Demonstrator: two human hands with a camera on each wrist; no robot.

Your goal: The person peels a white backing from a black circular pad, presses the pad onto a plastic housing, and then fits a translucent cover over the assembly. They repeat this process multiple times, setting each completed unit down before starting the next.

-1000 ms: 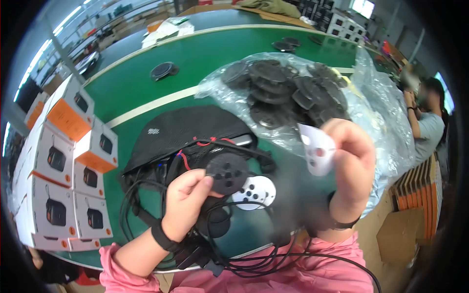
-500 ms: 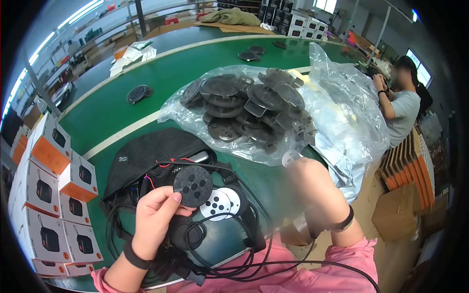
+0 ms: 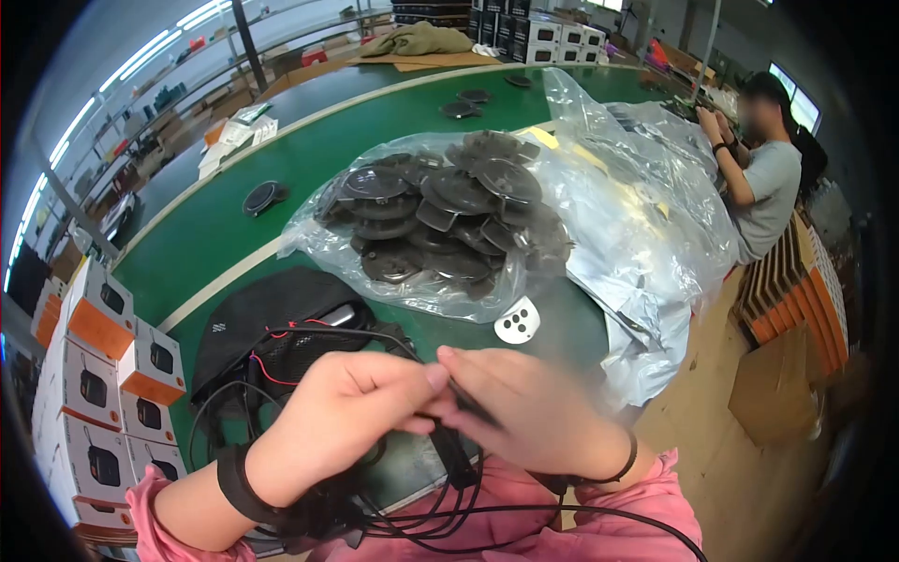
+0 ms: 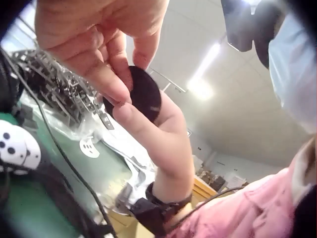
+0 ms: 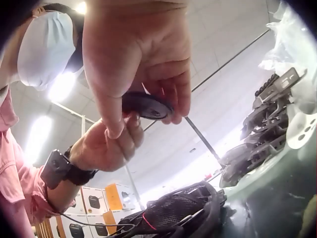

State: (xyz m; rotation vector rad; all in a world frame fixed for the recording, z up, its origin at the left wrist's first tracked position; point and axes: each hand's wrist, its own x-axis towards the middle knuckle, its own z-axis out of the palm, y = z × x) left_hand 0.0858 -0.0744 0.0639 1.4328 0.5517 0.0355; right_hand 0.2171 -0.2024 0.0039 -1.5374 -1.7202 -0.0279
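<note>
In front of my body both hands meet at a flat black disc [image 4: 144, 91]. My left hand [image 3: 346, 403] pinches one side of it between thumb and fingers. The right hand [image 3: 529, 403] grips it from the other side, thumb [image 5: 113, 119] at its near edge and fingers at the far edge. Most of the disc is hidden by the hands in the head view. A white disc-shaped sheet with several holes [image 3: 517, 320] lies on the green table beyond the right hand. More white perforated discs [image 4: 17, 146] lie beside the black bag [image 3: 272, 318].
A heap of black round parts [image 3: 440, 215] rests on a clear plastic bag [image 3: 318, 211]. White-and-orange boxes [image 3: 94, 393] are stacked at left. Black cables [image 3: 524, 510] loop below the hands. Another person [image 3: 763, 169] is at the right, near stacked cartons [image 3: 787, 290].
My right hand has let go of the white perforated sheet, leaving it on the table, and has come left to grip the black disc. The left hand still holds the disc.
</note>
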